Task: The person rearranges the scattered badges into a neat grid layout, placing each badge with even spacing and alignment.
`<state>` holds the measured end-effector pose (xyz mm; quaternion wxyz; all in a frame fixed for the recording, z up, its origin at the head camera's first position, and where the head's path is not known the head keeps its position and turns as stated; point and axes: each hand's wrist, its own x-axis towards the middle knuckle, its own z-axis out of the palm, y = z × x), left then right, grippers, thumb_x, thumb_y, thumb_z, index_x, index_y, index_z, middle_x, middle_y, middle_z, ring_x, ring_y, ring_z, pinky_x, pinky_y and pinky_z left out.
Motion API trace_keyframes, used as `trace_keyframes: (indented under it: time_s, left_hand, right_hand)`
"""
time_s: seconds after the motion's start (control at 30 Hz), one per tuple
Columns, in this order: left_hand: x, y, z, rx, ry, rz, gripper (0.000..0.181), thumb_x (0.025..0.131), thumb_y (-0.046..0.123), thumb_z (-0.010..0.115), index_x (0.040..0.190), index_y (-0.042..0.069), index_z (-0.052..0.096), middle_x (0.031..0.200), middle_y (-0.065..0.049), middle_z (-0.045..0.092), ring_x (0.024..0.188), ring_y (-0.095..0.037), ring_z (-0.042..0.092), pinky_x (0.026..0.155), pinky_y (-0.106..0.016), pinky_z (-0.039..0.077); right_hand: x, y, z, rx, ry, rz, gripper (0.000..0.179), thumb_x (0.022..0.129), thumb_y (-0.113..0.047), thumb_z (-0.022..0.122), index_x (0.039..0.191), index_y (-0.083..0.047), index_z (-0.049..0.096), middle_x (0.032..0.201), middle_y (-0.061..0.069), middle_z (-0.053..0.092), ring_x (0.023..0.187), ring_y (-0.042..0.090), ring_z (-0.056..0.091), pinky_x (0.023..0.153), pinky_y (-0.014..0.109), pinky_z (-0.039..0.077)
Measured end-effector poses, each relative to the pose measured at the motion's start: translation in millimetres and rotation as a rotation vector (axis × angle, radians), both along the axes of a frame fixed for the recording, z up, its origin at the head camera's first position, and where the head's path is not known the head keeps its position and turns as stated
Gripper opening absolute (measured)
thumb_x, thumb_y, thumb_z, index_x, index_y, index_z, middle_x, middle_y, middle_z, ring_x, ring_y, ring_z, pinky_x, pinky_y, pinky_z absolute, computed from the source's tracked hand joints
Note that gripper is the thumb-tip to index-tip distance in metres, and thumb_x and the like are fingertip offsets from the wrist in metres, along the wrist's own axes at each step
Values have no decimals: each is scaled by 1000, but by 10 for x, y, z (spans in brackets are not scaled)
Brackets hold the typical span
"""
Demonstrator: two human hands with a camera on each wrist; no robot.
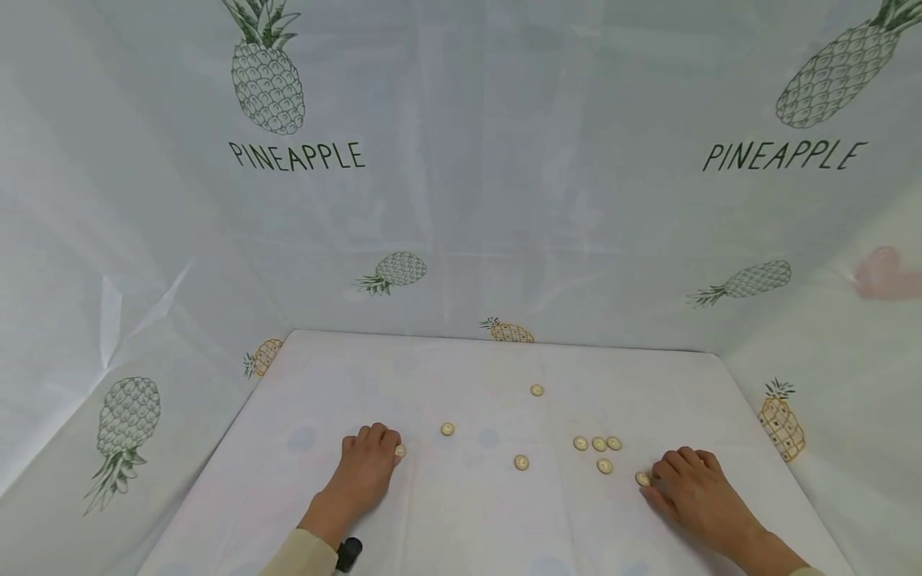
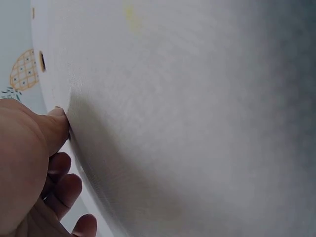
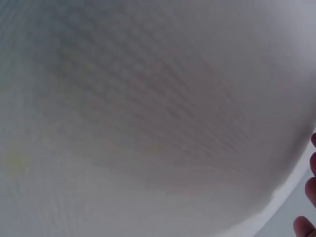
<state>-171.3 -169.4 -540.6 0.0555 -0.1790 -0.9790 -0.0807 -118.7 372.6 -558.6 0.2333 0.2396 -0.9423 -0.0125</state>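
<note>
Several small round beige discs with a faint mark on top lie on a white-covered table (image 1: 475, 512). At the left, my left hand (image 1: 367, 468) pinches one disc (image 1: 400, 451) between thumb and fingers, against the table. In the left wrist view the left thumb (image 2: 55, 126) is down at the cloth and the other fingers curl below it. My right hand (image 1: 695, 496) holds another disc (image 1: 643, 478) between thumb and index finger at the right. Only some fingertips (image 3: 311, 190) show at the edge of the right wrist view.
Between the hands lie a disc (image 1: 447, 430) near the left hand, a disc (image 1: 522, 462) mid-table and a disc (image 1: 537, 390) farther back. A loose cluster including a disc (image 1: 599, 444) sits left of the right hand. Pineapple-printed sheeting (image 1: 533, 200) hangs around the table.
</note>
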Motion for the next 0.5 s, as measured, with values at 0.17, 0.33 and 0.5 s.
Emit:
trace_keyframes:
  time_s: [0.17, 0.33, 0.5]
  left_hand:
    - [-6, -8, -31, 0, 9, -5, 17, 101, 21, 71, 109, 11, 60, 105, -5, 57, 93, -22, 49, 84, -49, 44]
    - [-21, -18, -56, 6, 9, 1, 16, 102, 20, 71, 110, 11, 61, 104, -4, 56, 91, -21, 48, 79, -46, 43]
    - [-20, -9, -58, 7, 7, 7, 17, 102, 20, 72, 111, 11, 61, 105, -5, 57, 92, -22, 49, 81, -48, 44]
  right_hand:
    - [-15, 36, -35, -26, 40, 27, 45, 109, -58, 49, 85, -22, 62, 87, -8, 57, 85, 17, 51, 82, 49, 43]
    - [-27, 29, -35, -49, 46, 30, 39, 104, -56, 60, 87, -22, 64, 90, -7, 59, 86, 17, 52, 82, 48, 42]
    - [-37, -19, -37, -42, 16, 0, 29, 89, -47, 80, 87, -23, 64, 91, -7, 60, 86, 17, 51, 82, 48, 42]
